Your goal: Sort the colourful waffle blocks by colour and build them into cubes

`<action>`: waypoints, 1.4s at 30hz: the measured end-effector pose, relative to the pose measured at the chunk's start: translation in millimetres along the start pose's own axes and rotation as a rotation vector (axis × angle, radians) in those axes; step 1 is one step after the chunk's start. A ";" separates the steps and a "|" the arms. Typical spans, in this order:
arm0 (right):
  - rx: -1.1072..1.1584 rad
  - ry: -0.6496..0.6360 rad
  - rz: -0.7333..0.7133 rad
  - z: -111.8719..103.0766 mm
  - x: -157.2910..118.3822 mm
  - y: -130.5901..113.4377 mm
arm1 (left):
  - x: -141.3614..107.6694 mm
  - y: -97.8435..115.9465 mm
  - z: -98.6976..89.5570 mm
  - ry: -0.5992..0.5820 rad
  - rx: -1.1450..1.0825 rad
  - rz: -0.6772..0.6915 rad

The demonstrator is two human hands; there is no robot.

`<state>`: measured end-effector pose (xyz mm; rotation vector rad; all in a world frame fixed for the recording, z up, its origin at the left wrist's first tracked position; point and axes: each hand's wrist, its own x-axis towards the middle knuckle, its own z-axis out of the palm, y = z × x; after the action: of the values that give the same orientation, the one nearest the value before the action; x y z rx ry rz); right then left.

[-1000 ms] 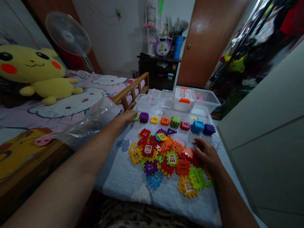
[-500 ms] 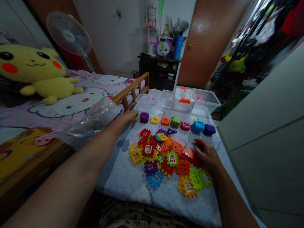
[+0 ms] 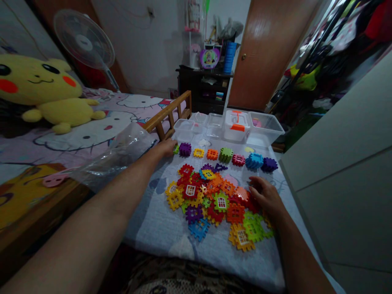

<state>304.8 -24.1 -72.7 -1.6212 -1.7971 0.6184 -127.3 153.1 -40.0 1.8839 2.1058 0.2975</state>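
Observation:
My left hand is stretched to the far left end of a row of stacked pieces, its fingers closed at a small green building piece. Just right of it stands a purple stack, then yellow, orange, a green stack, pink, a blue stack and dark purple. Nearer me lies a loose heap of notched, square plastic building pieces in several colours. My right hand rests at the heap's right edge beside a red piece, fingers loosely curved and apart, holding nothing visible.
Clear plastic boxes stand along the table's back edge: an open box, a lidded box with orange clips and a small tub. To the left are a wooden bed rail and a clear plastic bag; a white cabinet borders the right.
The view has shifted slightly. Both hands stay in nearly the same places, the left still at the green piece; the heap and the row look unchanged.

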 end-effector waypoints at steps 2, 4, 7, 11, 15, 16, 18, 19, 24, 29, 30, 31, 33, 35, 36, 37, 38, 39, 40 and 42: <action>0.003 0.002 0.000 0.3 -0.4 -0.3 | 3.2 -1.5 2.3 -0.102 0.064 0.067; 0.006 0.011 -0.003 0.6 -1.0 -0.4 | 5.3 -2.0 3.6 -0.141 0.111 0.100; 0.010 0.021 0.008 0.7 -1.8 0.1 | 5.8 -2.9 4.0 -0.128 0.146 0.109; 0.011 0.070 0.004 0.3 -1.4 2.4 | 0.3 -8.5 1.7 -0.117 0.221 0.167; 0.029 0.140 -0.010 0.6 -0.1 5.2 | -19.2 -15.0 -2.6 -0.046 0.297 0.268; 0.035 0.154 -0.007 0.6 0.2 5.4 | -27.3 -15.8 -3.2 -0.018 0.310 0.292; 0.049 0.180 0.008 0.2 0.6 5.3 | -47.6 -15.9 -2.6 0.047 0.308 0.332; 0.054 0.189 0.019 -0.1 0.8 5.0 | -59.8 -15.3 -1.4 0.076 0.297 0.344; 0.020 0.181 0.056 -1.2 1.7 4.6 | -133.0 -8.1 10.3 -0.010 0.105 0.421; -0.003 0.069 0.048 -0.6 0.8 3.7 | -198.3 0.7 29.1 -0.096 -0.032 0.541; 0.002 0.039 0.039 -0.8 -0.1 2.5 | -206.6 2.5 34.4 -0.094 -0.042 0.567; 0.009 0.008 0.029 -1.2 -1.2 0.9 | -212.8 4.2 40.1 -0.081 -0.046 0.589; 0.022 -0.057 0.004 -2.4 -3.8 -3.1 | -219.1 7.1 51.5 -0.036 -0.048 0.611; 0.019 -0.113 -0.029 -4.0 -6.0 -7.3 | -219.1 9.3 61.2 0.022 -0.054 0.606; 0.014 -0.133 -0.045 -4.6 -6.6 -9.0 | -217.5 10.2 65.0 0.050 -0.061 0.602; 0.009 -0.149 -0.056 -5.1 -6.9 -10.2 | -215.5 10.9 68.0 0.075 -0.070 0.599; 0.002 -0.159 -0.060 -5.1 -6.8 -10.7 | -213.3 11.5 70.2 0.097 -0.082 0.601; -0.003 -0.167 -0.058 -4.7 -6.3 -10.4 | -211.2 12.0 71.9 0.116 -0.095 0.605; -0.005 -0.169 -0.052 -3.9 -5.6 -9.5 | -209.5 12.6 73.1 0.131 -0.109 0.609; -0.001 -0.160 -0.022 -1.2 -3.8 -6.1 | -207.3 13.7 74.2 0.152 -0.137 0.614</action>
<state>301.5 -28.8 -68.1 -1.5890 -1.9271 0.7559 -68.4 -54.2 -87.2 2.4380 1.4822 0.7141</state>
